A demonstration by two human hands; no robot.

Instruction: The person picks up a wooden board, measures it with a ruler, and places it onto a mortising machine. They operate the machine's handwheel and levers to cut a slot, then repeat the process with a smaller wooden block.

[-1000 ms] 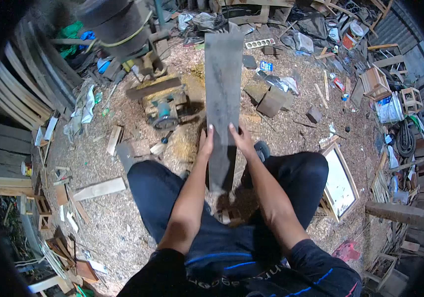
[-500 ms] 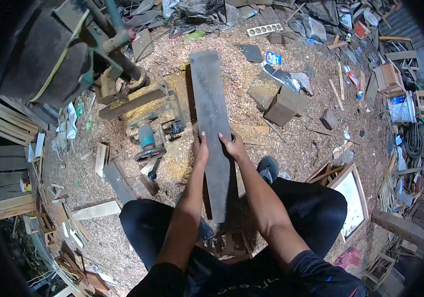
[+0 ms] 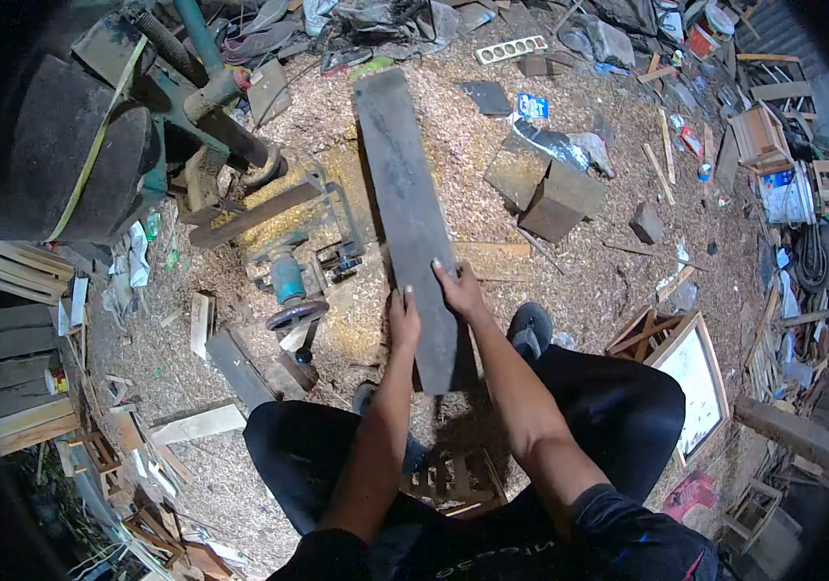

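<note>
A long grey wooden board (image 3: 410, 208) stretches away from me between my knees, its near end narrowing to a blunt tip. My left hand (image 3: 404, 320) grips its left edge, thumb on the upper face and fingers hidden below. On the right edge, a bit farther along, my right hand (image 3: 461, 291) clasps it the same way. To the left of the board lies a teal power tool (image 3: 288, 279) with a dark round handle, fixed to a frame dusted with yellow sawdust. The board's underside is out of sight.
Wood shavings cover the ground (image 3: 211, 474). A wooden block (image 3: 562, 200) sits to the right, a power strip (image 3: 512, 49) at the back. A large green machine (image 3: 182, 92) stands far left. A framed white panel (image 3: 695, 387) leans near my right knee. Scrap wood lies around.
The board has moved away from me and its far end has swung slightly left. Both hands still hold it, the left one now nearer its tapered end.
</note>
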